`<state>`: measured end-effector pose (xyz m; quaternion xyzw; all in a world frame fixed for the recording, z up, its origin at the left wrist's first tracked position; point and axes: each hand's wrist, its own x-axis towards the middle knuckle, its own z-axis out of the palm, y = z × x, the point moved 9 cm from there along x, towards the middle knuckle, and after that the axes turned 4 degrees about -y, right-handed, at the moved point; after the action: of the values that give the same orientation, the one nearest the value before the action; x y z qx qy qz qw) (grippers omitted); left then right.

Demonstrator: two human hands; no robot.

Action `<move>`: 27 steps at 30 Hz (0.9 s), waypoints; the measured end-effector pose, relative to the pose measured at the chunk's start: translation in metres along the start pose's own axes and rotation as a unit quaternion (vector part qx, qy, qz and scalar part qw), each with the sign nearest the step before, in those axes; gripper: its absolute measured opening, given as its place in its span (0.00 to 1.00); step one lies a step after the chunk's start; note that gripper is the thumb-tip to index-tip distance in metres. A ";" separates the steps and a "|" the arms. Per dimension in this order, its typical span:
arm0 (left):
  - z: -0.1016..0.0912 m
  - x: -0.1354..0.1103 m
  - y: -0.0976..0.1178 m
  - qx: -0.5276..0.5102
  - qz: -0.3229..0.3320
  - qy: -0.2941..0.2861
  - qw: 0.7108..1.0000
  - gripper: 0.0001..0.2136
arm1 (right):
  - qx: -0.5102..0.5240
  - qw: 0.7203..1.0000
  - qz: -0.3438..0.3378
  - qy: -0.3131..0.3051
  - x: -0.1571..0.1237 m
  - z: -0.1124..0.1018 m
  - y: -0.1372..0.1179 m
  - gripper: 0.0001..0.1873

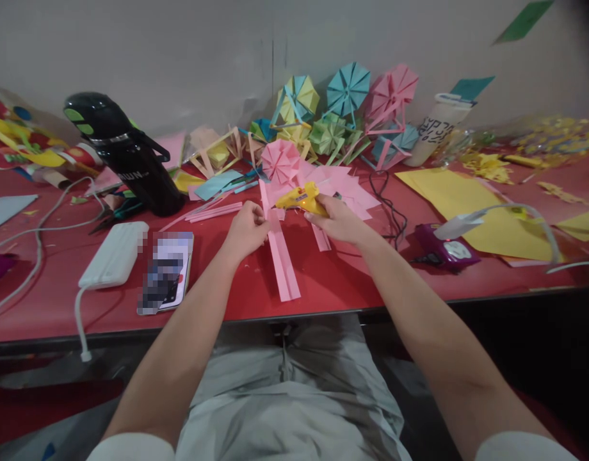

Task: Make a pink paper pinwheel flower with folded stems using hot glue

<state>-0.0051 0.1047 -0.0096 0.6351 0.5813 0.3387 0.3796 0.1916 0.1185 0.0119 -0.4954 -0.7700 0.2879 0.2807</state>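
My right hand [340, 221] is closed around a yellow glue gun [301, 197], its nozzle pointing left over the red table [54, 301]. My left hand [249, 227] pinches the top end of a long folded pink paper strip [283, 259] that runs toward the table's front edge. The glue gun's tip hovers just right of that pinch. Behind it lies a pink pleated paper rosette [280, 160] on a pile of pink sheets [345, 182].
A black flask [124, 153], a white power bank [114, 253] and a phone [167, 269] sit to the left. Colourful paper fans [347, 89] line the wall. Yellow sheets [460, 198], a purple device [443, 246] and black cable [390, 211] lie right.
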 end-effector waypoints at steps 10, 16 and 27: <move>-0.010 0.008 -0.003 0.026 0.022 0.044 0.998 0.10 | 0.032 0.999 -0.003 -0.038 -0.005 0.007 -0.004 0.08; -0.011 0.013 -0.009 0.018 0.032 0.052 0.998 0.10 | -0.022 0.999 -0.021 -0.028 -0.007 0.004 -0.011 0.12; -0.015 0.011 -0.013 0.017 -0.003 0.054 0.998 0.12 | -0.037 0.998 -0.022 -0.039 -0.008 0.006 -0.010 0.12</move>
<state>-0.0234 0.1174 -0.0138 0.6204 0.6088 0.3613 0.3376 0.1841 0.1065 0.0137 -0.4767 -0.8014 0.2718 0.2381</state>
